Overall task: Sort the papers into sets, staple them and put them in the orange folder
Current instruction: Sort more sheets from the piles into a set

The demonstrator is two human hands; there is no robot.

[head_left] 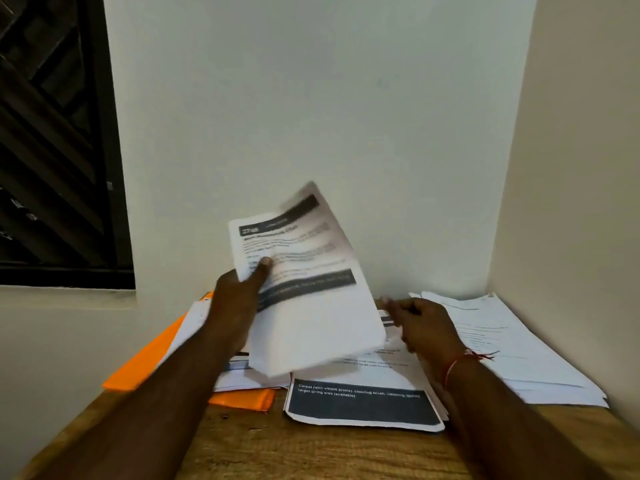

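I see the sheaf of papers (304, 282) lifted clear of the table, printed face toward me. Its long axis stands nearly upright, with the dark header bar at the top and the bottom edge hanging over the piles. The print is smeared with blur. My left hand (239, 299) grips the sheaf at its left edge, thumb pressed on the front and fingers behind. My right hand (422, 323) is just beside the sheaf's lower right edge with curled, blurred fingers; I cannot tell whether it grasps anything. A red thread (457, 365) circles that wrist.

Below the sheaf lies a middle pile (363, 407) whose top sheet shows a dark blue block along its near edge. The orange folder (145, 362) lies flat to the left, partly under loose sheets and reaching the table's left edge. A third pile (519, 348) lies to the right, up against the side wall.

The wooden table (311, 452) fills a corner, with pale walls (311, 98) behind and to the right. A dark grilled window (52, 150) is at upper left. Bare wood shows only along the near edge.
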